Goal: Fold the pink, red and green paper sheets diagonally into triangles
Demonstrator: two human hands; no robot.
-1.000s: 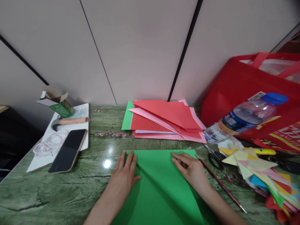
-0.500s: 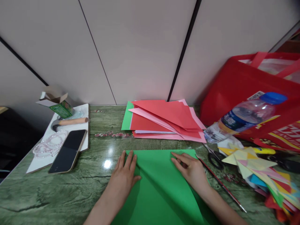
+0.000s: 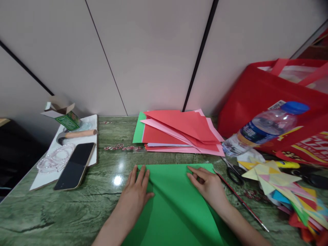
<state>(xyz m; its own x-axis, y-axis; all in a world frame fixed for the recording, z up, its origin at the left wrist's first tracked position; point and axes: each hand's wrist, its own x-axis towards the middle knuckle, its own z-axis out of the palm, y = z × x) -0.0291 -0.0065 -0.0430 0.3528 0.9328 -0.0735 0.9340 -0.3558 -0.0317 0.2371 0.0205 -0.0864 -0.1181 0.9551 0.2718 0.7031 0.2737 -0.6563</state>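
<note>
A green sheet of paper [image 3: 176, 201] lies folded on the green marble table [image 3: 64, 212] right in front of me. My left hand [image 3: 137, 193] rests flat on its left edge, fingers stretched out toward the far corner. On the sheet's upper right part my right hand [image 3: 207, 184] presses down with the fingers extended along the folded flap. Neither hand grips anything.
A stack of red, pink and green sheets [image 3: 179, 131] lies behind. Scissors [image 3: 233, 172], a thin red stick [image 3: 241, 201], folded coloured papers [image 3: 284, 188], a water bottle [image 3: 266, 128] and a red bag [image 3: 269, 92] are at the right. A phone [image 3: 75, 165], beads [image 3: 55, 159], hammer [image 3: 75, 134] and small box [image 3: 64, 114] sit at the left.
</note>
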